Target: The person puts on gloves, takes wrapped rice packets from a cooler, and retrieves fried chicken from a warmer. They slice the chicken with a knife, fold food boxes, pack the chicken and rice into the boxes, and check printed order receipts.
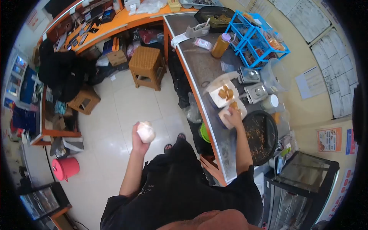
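Observation:
My left hand [140, 145] is out over the floor, its fingers wrapped round a whitish rounded bundle [146, 132]. On the metal-topped counter [197, 65], my right hand [234, 118] reaches into a small white paper box [243, 109] that has brown food in it; what its fingertips grip is too small to tell. Just behind that box stands a second open white box [218, 99] with several brown fried pieces [225, 92]. Beside my right hand lies a large black round tray [262, 134] with scattered orange crumbs.
Blue basket rack [256, 50], orange-brown bottle [221, 46], metal containers [256, 93] and a white-lidded jar [270, 102] stand along the counter. A brown stool [147, 65] and a red bin [66, 168] are on the floor. A person [63, 69] in black sits at the left.

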Demonstrator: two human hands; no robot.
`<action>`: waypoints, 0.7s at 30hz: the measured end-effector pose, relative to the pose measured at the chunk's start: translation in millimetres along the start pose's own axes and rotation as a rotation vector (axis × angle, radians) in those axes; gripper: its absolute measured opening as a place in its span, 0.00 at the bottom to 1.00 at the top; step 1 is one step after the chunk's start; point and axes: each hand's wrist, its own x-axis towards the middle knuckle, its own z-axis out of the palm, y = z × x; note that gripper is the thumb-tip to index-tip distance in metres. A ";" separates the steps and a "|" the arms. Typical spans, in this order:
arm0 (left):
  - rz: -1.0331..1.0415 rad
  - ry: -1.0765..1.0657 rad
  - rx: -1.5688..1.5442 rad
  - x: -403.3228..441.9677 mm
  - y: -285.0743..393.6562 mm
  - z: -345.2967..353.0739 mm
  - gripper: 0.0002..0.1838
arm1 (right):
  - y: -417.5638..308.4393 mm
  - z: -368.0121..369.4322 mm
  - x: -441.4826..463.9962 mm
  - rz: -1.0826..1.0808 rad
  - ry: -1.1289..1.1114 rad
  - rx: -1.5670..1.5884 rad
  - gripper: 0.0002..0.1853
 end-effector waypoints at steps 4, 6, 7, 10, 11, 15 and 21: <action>-0.101 -0.049 0.165 70.0 -9.4 92.3 0.18 | -1.7 -34.2 -21.1 -0.080 0.341 0.099 0.22; -0.053 -0.119 0.311 90.0 -23.6 144.8 0.13 | -94.2 -79.3 -50.6 0.145 0.503 0.557 0.18; -0.047 -0.202 0.392 100.0 -33.7 166.5 0.12 | -125.7 -88.2 -58.4 0.061 0.504 0.622 0.20; -0.055 -0.442 0.548 123.3 -76.6 225.9 0.11 | -219.1 -91.5 -65.8 -0.104 0.277 0.956 0.28; -0.132 -0.530 0.546 123.9 -85.3 248.7 0.11 | -247.2 -89.4 -57.0 -0.095 0.252 0.839 0.31; -0.059 -0.908 0.855 140.5 -102.4 297.2 0.18 | -244.9 -86.1 -17.1 0.054 0.311 0.559 0.37; -0.011 -0.834 0.772 255.0 -60.1 301.2 0.23 | -221.6 -98.5 57.6 0.279 0.170 0.035 0.34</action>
